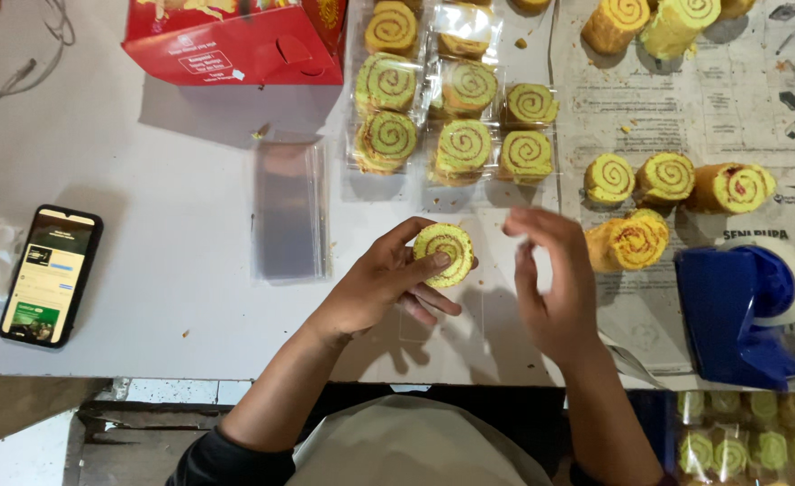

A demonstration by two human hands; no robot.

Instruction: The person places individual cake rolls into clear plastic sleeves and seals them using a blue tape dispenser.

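A phone (51, 274) lay lit at the left, a red box (235, 40) stood up top, clear sleeves (289, 211) were stacked mid-table, and a blue tape dispenser (739, 315) sat on newspaper (739, 117) at the right.

Green-yellow spiral roll slice (445, 255), upright

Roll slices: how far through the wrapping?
Done: about seven wrapped slices lie in clear sleeves by the red box. In hand: the left hand holds one bare slice; the right hand is open beside it. Left: unwrapped slices on the paper, a stack of empty sleeves.
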